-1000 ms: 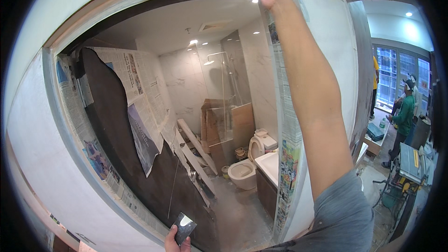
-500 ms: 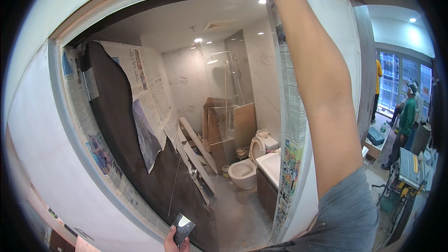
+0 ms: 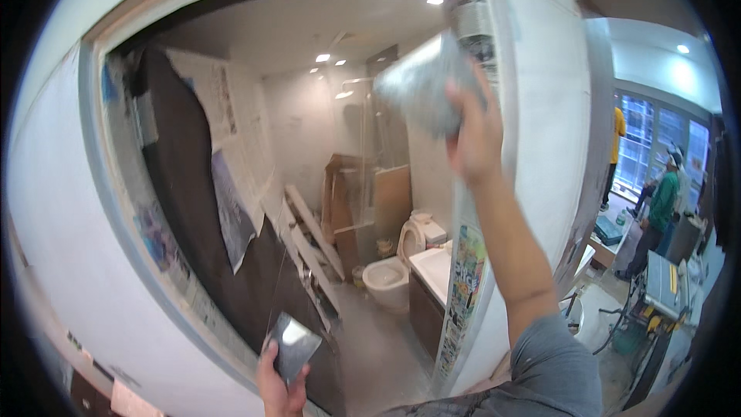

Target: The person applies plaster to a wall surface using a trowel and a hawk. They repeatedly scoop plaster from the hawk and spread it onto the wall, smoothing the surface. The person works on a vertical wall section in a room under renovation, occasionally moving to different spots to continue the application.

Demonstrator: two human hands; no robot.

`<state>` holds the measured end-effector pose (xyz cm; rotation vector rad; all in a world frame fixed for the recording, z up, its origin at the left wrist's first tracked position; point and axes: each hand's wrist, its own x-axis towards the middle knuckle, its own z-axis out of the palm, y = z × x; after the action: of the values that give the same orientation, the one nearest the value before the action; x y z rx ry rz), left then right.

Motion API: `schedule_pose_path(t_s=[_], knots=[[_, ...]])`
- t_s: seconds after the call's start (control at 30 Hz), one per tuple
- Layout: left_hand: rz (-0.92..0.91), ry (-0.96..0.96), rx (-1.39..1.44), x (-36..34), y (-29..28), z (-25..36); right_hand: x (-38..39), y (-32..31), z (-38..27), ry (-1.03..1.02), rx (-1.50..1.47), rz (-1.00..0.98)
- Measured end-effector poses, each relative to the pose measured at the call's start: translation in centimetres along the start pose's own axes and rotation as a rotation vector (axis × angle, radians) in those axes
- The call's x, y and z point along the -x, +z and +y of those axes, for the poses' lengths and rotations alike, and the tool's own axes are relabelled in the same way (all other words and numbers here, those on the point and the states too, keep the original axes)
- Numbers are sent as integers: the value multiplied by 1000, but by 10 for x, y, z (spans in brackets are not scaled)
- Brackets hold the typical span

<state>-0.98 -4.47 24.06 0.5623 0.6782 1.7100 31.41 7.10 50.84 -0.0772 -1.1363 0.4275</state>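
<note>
My left hand [image 3: 279, 388], low in the picture, is closed around a flat grey putty knife [image 3: 299, 351] with a dab of white paste on its blade. On the right my arm is raised, and my right hand [image 3: 480, 139] grips a wider grey scraper [image 3: 423, 86], smeared by motion. Its handle is hidden by the fingers. That scraper is held in front of the doorway, close to the right side of the door frame [image 3: 494, 46]. Newspaper [image 3: 465, 282] covers the inner right jamb.
Through the doorway are a toilet [image 3: 386, 274], a vanity basin [image 3: 432, 262], leaning boards [image 3: 390, 199] and long strips [image 3: 312, 235]. A dark door [image 3: 181, 147] partly covered in newspaper stands at left. Far right, people [image 3: 662, 197] stand by windows, near a work stand [image 3: 665, 286].
My right hand has come down from the top of the door frame, bringing the wide scraper into view. My left hand has risen slightly with its putty knife. The view has shifted a little.
</note>
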Motion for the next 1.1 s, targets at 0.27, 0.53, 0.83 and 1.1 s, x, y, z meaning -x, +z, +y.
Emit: schedule_pose_path(t_s=[0.27,0.53,0.83,1.1], knots=[[-311,-105,161,-14,96,4,194,-7,35,-431,287,-655],[-368,-77,81,-18,79,14,165,-28,66,-339,729,-1098],[-441,-89,-246,-23,84,35,92,-23,22,-284,562,-1343],[-484,-118,-306,-24,100,31,92,-34,18,-286,696,-1442]])
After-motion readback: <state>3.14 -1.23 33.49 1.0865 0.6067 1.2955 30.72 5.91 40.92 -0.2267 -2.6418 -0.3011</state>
